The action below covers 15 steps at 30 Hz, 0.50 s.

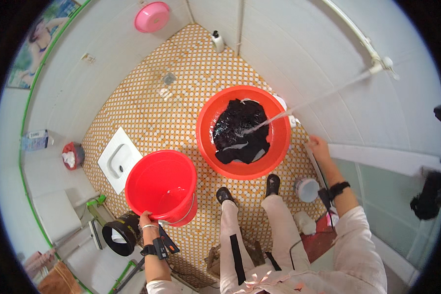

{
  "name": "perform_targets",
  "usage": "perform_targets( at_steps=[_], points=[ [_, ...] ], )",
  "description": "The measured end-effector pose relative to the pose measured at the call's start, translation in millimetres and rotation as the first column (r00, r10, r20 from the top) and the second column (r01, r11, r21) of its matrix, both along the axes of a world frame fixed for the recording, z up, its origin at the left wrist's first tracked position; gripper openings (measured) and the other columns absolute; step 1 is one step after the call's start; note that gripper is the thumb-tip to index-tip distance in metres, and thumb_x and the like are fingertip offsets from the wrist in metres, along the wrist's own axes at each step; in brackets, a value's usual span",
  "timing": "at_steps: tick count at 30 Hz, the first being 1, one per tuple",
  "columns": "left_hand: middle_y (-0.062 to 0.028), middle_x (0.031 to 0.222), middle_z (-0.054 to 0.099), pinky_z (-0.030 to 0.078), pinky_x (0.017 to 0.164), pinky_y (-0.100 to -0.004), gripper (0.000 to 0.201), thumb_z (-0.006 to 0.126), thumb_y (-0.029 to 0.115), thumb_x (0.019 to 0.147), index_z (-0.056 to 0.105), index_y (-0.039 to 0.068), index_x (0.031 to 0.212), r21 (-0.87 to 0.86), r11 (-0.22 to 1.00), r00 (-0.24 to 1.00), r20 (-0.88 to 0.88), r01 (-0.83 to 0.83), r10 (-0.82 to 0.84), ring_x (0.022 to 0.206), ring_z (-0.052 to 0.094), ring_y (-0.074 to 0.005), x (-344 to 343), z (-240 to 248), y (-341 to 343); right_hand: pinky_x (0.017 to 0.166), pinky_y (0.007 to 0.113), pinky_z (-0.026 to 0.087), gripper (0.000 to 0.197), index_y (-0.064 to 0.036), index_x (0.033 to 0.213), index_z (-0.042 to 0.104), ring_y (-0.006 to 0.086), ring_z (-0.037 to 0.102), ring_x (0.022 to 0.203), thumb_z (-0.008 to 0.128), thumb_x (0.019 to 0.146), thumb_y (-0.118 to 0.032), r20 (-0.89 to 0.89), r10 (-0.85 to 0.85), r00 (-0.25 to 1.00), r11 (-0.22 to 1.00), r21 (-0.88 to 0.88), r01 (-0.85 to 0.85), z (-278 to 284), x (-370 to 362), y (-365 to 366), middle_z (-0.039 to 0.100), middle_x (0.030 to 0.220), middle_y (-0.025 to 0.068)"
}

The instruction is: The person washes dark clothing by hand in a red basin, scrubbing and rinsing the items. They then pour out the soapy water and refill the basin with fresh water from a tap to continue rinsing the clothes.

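My left hand (147, 220) grips the near rim of a red bucket (161, 171), which is tilted toward me with a little water inside. My right hand (320, 149) hovers beside the right wall, fingers loosely bent and slightly apart, with no held thing visible. Ahead of my feet, a large orange-red basin (208, 142) holds dark wet clothes (242, 125). A stream of water (311, 100) arcs down into it from a tap (381, 64) on the right wall's white pipe.
A squat toilet (113, 157) lies left of the bucket, near a black bin (117, 237). A white pail (307, 189) stands by my right foot. A white bottle (217, 44) stands in the far corner; a pink basin (152, 17) hangs on the wall. The floor is tiled.
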<state>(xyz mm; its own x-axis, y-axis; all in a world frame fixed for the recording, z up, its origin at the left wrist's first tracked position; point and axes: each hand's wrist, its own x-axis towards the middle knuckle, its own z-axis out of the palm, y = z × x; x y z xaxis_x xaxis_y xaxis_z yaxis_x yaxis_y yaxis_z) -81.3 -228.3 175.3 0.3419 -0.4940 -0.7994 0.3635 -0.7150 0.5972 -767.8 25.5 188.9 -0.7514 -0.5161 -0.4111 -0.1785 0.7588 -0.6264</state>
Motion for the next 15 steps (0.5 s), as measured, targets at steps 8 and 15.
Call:
perform_targets(
  at_steps=[8, 15],
  points=[
    [-0.0061, 0.068, 0.055, 0.053, 0.056, -0.0354, 0.014, 0.059, 0.011, 0.073, 0.054, 0.006, 0.085, 0.265, 0.957, 0.964, 0.203, 0.115, -0.172, 0.060, 0.056, -0.0228, -44.6, -50.4, 22.3, 0.077, 0.034, 0.047, 0.032, -0.0017, 0.106, 0.060, 0.0223, 0.061, 0.085, 0.060, 0.078, -0.016, 0.243, 0.325, 0.914, 0.912, 0.174, -0.370, -99.7, 37.4, 41.8, 0.064, 0.092, 0.0124],
    [-0.0028, 0.068, 0.060, 0.053, 0.057, -0.0296, 0.009, 0.061, 0.013, 0.072, 0.056, 0.009, 0.078, 0.063, 0.998, 0.995, 0.099, -0.022, 0.016, 0.062, 0.059, -0.0184, -46.3, -124.1, 45.0, 0.080, 0.040, 0.047, 0.032, -0.0032, 0.104, 0.061, 0.0307, 0.060, 0.092, 0.056, 0.080, -0.023, 0.317, 0.446, 0.837, 0.867, 0.080, -0.492, -208.3, 99.9, 30.6, 0.062, 0.098, 0.0188]
  ],
)
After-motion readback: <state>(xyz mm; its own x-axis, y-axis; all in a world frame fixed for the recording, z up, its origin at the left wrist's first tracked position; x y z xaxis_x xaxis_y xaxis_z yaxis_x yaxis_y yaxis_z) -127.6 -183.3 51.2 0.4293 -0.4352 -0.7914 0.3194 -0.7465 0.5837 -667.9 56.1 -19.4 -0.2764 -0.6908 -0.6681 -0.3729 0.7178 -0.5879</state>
